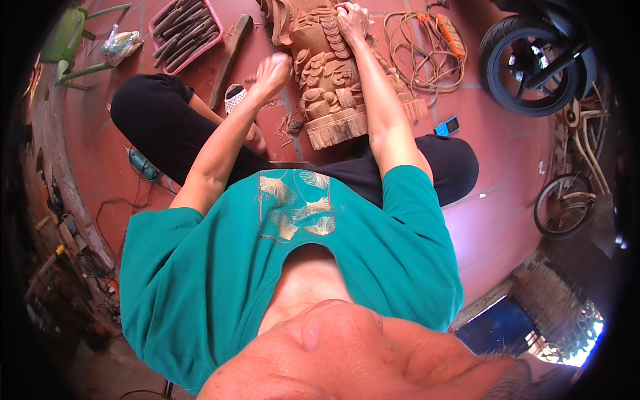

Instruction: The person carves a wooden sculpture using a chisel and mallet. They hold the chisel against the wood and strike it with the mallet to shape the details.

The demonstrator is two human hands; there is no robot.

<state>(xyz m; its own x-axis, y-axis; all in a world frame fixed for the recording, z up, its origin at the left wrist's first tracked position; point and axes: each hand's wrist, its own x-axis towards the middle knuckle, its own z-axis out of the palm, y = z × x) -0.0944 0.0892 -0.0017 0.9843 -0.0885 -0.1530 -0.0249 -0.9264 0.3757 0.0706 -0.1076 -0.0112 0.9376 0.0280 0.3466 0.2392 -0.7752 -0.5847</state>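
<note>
A carved reddish-brown wooden sculpture (330,73) lies lengthwise on the floor between my bent legs, its flat, rough base toward me. My left hand (272,73) is beside its left edge, fingers curled closed and slightly blurred. A short brown stub sticks out from that fist, but I cannot make out what it belongs to. Toward the far end of the carving, my right hand (353,23) rests on its right side with bent fingers. Whatever those fingers pinch is hidden. Wood chips (288,127) lie next to the base.
A pink basket (219,30) of dark stick-like pieces stands far left, with a long wooden bar (231,60) beside it. A green chair (63,40) and plastic bag (121,44) are further left. An orange power strip (451,37), coiled cord, blue device (447,127) and motorbike wheel (530,63) are right.
</note>
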